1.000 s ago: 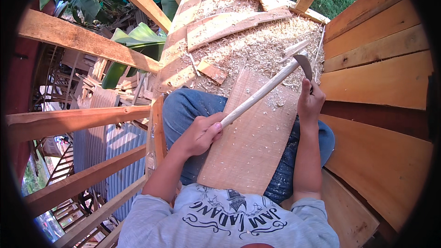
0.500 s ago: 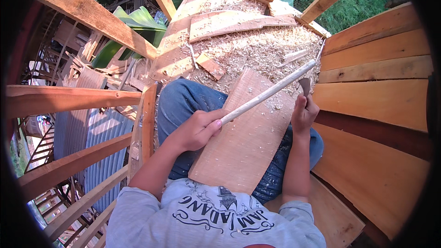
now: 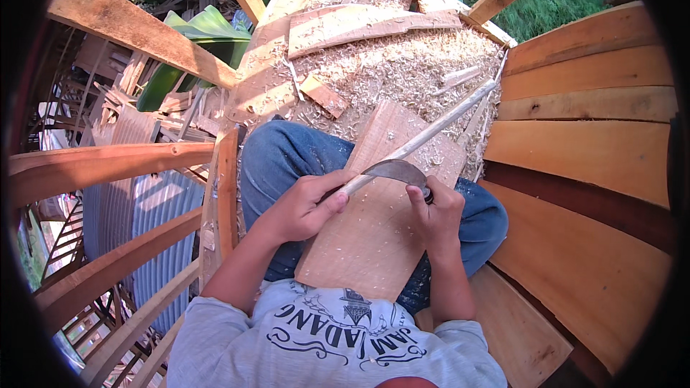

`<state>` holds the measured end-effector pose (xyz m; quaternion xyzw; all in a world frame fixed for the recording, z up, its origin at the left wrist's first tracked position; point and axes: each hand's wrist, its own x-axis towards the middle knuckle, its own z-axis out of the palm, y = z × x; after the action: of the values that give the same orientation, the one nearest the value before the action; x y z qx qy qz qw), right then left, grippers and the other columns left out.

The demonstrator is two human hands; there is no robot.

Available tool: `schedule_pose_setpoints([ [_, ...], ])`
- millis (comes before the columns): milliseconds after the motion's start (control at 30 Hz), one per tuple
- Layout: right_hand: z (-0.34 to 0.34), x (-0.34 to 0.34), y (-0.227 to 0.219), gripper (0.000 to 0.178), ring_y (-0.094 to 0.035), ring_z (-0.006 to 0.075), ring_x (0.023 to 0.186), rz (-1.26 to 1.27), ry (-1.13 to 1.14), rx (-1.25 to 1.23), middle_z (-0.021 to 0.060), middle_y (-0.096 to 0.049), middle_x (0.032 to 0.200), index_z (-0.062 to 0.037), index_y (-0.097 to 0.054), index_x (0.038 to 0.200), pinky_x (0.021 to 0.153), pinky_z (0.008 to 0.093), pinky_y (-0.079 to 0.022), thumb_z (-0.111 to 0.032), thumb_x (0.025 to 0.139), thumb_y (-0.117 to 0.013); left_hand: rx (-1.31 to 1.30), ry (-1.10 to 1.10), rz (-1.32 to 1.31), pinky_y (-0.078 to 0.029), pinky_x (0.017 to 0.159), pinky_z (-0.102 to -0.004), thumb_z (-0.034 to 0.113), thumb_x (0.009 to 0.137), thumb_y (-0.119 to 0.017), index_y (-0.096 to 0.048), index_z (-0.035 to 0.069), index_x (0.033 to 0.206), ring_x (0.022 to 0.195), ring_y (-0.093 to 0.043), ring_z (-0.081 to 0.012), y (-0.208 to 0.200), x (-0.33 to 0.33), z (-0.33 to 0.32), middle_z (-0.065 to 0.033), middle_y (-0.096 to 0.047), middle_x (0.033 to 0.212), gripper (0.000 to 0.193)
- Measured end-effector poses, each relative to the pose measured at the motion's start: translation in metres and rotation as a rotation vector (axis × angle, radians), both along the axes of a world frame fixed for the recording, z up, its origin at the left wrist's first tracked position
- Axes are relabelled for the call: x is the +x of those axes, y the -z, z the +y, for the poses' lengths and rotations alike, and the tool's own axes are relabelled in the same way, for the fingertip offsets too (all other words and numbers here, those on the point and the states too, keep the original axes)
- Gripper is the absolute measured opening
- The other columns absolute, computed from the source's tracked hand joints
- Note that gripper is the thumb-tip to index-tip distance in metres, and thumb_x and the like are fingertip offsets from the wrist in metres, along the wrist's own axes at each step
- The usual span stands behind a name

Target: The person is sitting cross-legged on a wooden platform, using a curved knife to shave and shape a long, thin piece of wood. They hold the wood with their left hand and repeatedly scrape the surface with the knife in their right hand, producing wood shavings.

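My left hand (image 3: 310, 205) is closed around the near end of a pale, peeled wooden stick (image 3: 440, 123), which slants up and away to the right. In my right hand (image 3: 440, 210) is a sickle with a curved grey blade (image 3: 397, 169); my fist hides most of its handle. The blade's tip end lies against the stick just beyond my left fingers. Beneath both hands a wide wooden board (image 3: 366, 241) rests across my lap, with small shavings scattered on it.
Wood shavings (image 3: 388, 65) cover the floor ahead, with a long plank (image 3: 366, 27) and a small wood block (image 3: 325, 95) on them. Wooden rails (image 3: 122, 164) stand at the left, above corrugated sheets (image 3: 165, 223). A plank wall (image 3: 582, 154) rises close at the right.
My right hand has swung the sickle inward and nearer, from beside the stick's far end to the part by my left hand. The left hand keeps its hold on the stick.
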<state>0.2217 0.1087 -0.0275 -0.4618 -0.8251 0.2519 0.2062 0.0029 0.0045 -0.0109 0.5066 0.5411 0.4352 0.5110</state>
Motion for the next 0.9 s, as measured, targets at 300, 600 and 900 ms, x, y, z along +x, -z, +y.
schedule_pose_setpoints([
  [300,0.003,-0.001,-0.006,0.048,-0.05,0.033,0.048,-0.095,0.118,0.121,0.0144,-0.048,0.053,-0.0034,-0.054,0.064,0.044,0.0374,-0.038,-0.047,0.077,-0.069,0.132,-0.12,0.191,-0.049,0.074,-0.0379,0.015,0.09,-0.052,-0.051,-0.004,0.121,0.087,-0.063,-0.0369,0.008,0.009,-0.006,-0.0235,-0.062,0.097,0.035],
  [600,0.012,0.004,0.002,0.052,-0.047,0.0298,0.046,-0.094,0.147,0.246,0.0129,-0.045,0.052,-0.0032,-0.052,0.063,0.043,0.0364,-0.036,-0.051,0.075,-0.069,0.131,-0.136,0.236,-0.049,0.073,-0.0379,0.015,0.091,-0.053,-0.052,-0.002,0.119,0.086,-0.063,-0.0367,0.006,0.01,-0.007,-0.0226,-0.062,0.096,0.034],
  [900,0.078,0.086,0.003,0.061,-0.031,0.0084,0.049,0.455,0.858,0.018,-0.0054,-0.033,0.053,-0.0011,-0.04,0.06,0.045,0.0286,-0.027,-0.051,0.093,-0.05,0.108,-0.173,0.306,-0.05,0.07,-0.0377,0.017,0.088,-0.059,-0.054,0.0,0.114,0.082,-0.064,-0.0365,0.002,0.015,-0.015,-0.0214,-0.063,0.093,0.032],
])
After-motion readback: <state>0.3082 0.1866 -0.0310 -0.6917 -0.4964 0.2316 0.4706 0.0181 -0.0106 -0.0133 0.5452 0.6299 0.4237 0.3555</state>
